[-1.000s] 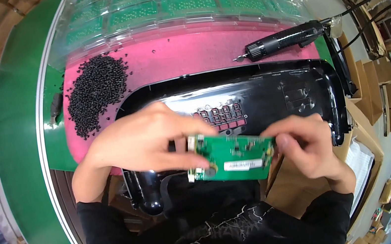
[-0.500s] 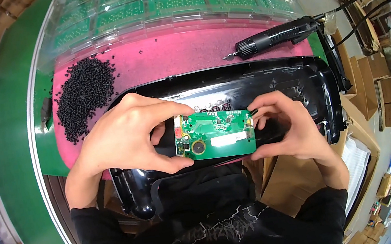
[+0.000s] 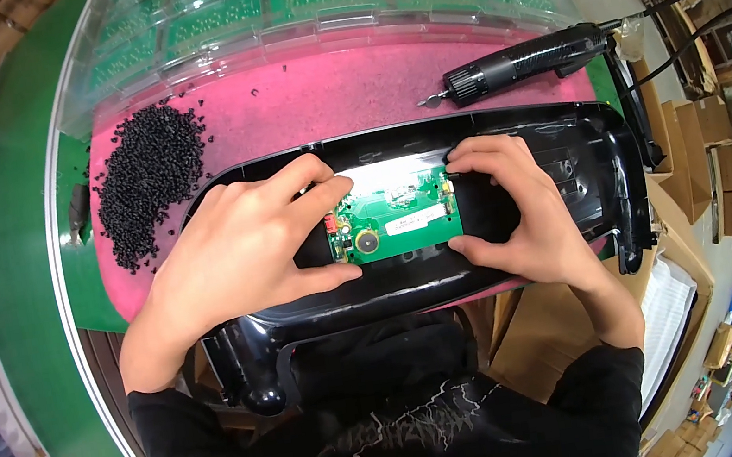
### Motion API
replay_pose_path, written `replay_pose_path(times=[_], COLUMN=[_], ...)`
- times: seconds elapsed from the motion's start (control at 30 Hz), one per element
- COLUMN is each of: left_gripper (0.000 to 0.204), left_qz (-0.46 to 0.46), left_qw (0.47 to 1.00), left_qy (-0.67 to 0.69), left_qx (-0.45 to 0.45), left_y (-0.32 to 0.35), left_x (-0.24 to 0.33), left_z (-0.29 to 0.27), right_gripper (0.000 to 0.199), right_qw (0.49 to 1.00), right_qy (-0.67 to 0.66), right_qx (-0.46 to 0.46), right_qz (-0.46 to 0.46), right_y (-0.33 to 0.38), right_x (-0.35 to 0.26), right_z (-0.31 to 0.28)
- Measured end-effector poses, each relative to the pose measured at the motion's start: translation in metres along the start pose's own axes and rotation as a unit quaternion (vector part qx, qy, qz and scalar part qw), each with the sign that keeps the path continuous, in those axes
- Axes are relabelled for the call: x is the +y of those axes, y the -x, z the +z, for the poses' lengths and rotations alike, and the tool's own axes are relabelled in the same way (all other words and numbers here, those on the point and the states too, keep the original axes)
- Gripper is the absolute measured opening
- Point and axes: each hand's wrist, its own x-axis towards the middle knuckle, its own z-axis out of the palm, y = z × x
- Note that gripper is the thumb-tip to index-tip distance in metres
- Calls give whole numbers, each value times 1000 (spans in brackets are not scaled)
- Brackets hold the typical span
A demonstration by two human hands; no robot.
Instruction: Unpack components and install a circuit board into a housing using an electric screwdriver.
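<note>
A green circuit board (image 3: 405,237) with a round buzzer, a white label and small connectors lies in the middle of a glossy black plastic housing (image 3: 376,300). My left hand (image 3: 247,245) grips the board's left end, thumb at the near corner and fingers at the far corner. At the other end, my right hand (image 3: 522,206) pinches the board the same way, thumb low and fingers at the top. Whether the board rests fully on the housing's floor is hard to see.
A heap of small black screws (image 3: 149,184) covers the left of the pink mat (image 3: 301,97). A black electric screwdriver (image 3: 521,65) lies behind the housing at right. Clear trays (image 3: 337,22) of green boards stand at the back. Cardboard boxes (image 3: 545,334) are at right.
Both hands have carried the circuit board away from me and down into the housing. The row of small parts behind the board is now covered by it.
</note>
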Motion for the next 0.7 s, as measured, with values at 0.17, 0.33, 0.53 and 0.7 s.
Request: replay_pose_path(times=[0.17, 0.33, 0.53, 0.7], left_gripper=[56, 56, 57, 62], left_qz=[-21, -17, -8, -12], left_qw=[999, 999, 999, 1000], left_qy=[-24, -27, -29, -13], left_qx=[-23, -23, -20, -10], left_y=[1, 0, 0, 1], left_x=[2, 2, 4, 5], left_z=[1, 1, 1, 2], right_gripper=[56, 56, 61, 61], right_qw=[1000, 1000, 999, 998], right_qy=[15, 22, 25, 34], right_qx=[-15, -20, -33, 14], right_qz=[-6, -7, -7, 50], right_y=[-1, -2, 2, -5], right_x=[0, 0, 0, -39], right_z=[0, 0, -2, -8])
